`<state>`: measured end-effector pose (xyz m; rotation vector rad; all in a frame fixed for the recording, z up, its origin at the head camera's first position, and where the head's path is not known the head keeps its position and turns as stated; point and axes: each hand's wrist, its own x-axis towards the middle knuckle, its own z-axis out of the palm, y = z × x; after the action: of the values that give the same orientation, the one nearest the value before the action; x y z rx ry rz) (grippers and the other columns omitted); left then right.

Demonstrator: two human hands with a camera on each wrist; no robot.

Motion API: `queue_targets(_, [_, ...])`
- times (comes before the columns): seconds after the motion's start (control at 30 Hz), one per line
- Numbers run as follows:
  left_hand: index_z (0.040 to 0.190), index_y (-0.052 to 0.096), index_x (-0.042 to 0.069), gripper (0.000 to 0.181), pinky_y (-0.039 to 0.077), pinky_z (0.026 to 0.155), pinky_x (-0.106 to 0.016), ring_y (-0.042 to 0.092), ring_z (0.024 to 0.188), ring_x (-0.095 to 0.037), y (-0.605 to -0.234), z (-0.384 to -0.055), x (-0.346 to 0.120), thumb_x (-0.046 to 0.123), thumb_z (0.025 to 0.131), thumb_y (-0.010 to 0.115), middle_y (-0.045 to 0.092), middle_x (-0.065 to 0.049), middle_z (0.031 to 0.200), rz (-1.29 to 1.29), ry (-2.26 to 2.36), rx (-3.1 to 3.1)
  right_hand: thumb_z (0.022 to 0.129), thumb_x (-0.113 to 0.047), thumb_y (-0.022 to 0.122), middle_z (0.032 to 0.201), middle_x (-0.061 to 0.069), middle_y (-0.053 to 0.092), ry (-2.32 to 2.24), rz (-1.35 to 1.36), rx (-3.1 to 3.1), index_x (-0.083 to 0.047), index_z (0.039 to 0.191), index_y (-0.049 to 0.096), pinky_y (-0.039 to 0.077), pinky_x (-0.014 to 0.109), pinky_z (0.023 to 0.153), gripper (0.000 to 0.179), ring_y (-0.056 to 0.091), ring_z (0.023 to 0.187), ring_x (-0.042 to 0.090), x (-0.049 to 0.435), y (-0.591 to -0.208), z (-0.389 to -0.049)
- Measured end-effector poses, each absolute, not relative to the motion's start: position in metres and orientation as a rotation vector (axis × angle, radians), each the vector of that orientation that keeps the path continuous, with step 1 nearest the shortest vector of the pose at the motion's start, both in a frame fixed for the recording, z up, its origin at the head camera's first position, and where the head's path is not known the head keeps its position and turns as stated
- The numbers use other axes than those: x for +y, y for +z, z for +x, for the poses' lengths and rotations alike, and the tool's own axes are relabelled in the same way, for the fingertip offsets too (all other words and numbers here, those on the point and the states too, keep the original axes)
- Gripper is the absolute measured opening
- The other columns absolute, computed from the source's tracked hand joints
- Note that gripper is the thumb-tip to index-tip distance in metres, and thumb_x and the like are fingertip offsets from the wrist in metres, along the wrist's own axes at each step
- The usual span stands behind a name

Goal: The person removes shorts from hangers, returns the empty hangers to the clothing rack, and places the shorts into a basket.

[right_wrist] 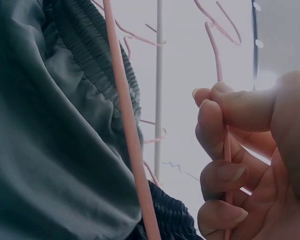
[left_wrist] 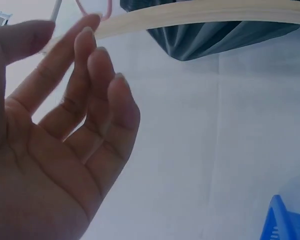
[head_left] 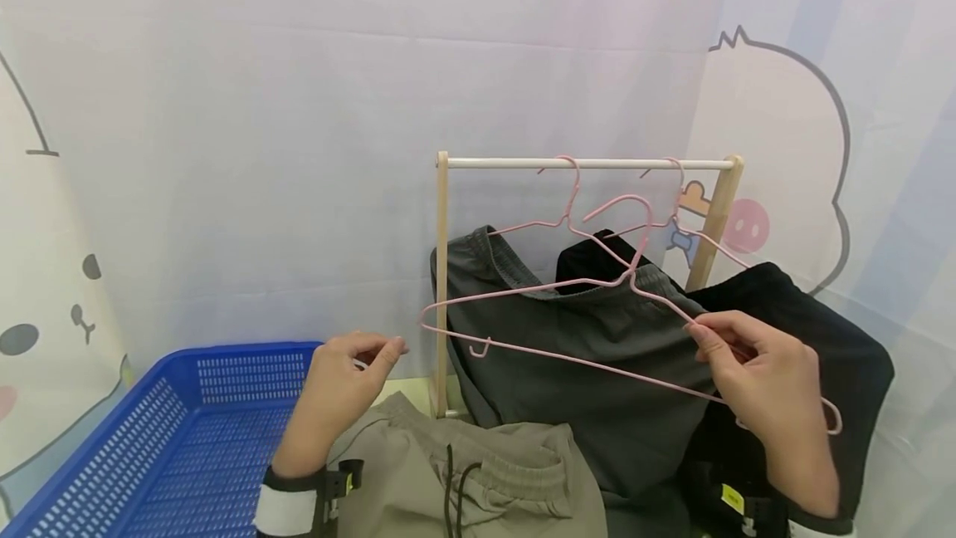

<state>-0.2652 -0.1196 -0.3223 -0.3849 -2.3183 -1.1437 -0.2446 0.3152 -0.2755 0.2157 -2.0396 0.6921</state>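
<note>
My right hand (head_left: 773,376) pinches a pink wire hanger (head_left: 523,290) by its right shoulder, with thumb and fingers curled round the wire (right_wrist: 228,150). Bare of clothing, the hanger is held out in front of the rack, its hook upward. My left hand (head_left: 342,393) is raised to the left of the hanger's far end; its fingers are loosely bent and hold nothing in the left wrist view (left_wrist: 75,120). Below, between the hands, lie khaki drawstring pants (head_left: 478,480) with an elastic waistband and black cords.
Behind the hanger stands a small rack with a white rail (head_left: 508,163) and wooden posts (head_left: 442,272). Dark grey pants (head_left: 582,372) and black pants (head_left: 814,339) hang there on pink hangers. A blue plastic basket (head_left: 175,359) stands at the left. Printed fabric (head_left: 299,106) forms the backdrop.
</note>
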Motion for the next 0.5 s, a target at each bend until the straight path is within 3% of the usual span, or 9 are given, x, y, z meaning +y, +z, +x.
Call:
queue_targets(0.17, [0.115,0.079,0.011,0.020,0.059,0.079,-0.040,0.070,0.089,-0.019,-0.333,-0.279,-0.104,0.023,0.101,0.069,0.076,-0.001,0.094,-0.337,-1.172,-2.294,0.090,-0.016,0.082,0.067,-0.032,0.058,0.666,0.157,-2.044,-0.013,0.094,0.080,0.037,0.009,0.059,0.005,0.049,0.063,-0.017,0.322,-0.272,-0.237])
queue_targets(0.37, [0.137,0.064,0.005,0.040,0.059,0.087,-0.046,0.069,0.106,-0.029,-0.349,-0.298,-0.073,0.017,0.099,0.071,0.072,-0.013,0.116,-0.280,-1.279,-2.287,0.089,-0.013,0.082,0.066,-0.037,0.056,0.675,0.103,-1.995,-0.010,0.093,0.081,0.035,0.004,0.067,0.006,0.047,0.065,-0.020,0.330,-0.265,-0.221])
queue_targets(0.5, [0.146,0.055,0.000,0.051,0.057,0.089,-0.052,0.066,0.112,-0.036,-0.362,-0.307,-0.055,0.014,0.099,0.071,0.066,-0.020,0.128,-0.235,-1.232,-2.299,0.089,-0.011,0.082,0.065,-0.039,0.054,0.688,0.068,-1.984,-0.008,0.093,0.081,0.035,0.003,0.065,0.005,0.046,0.062,-0.018,0.332,-0.262,-0.213])
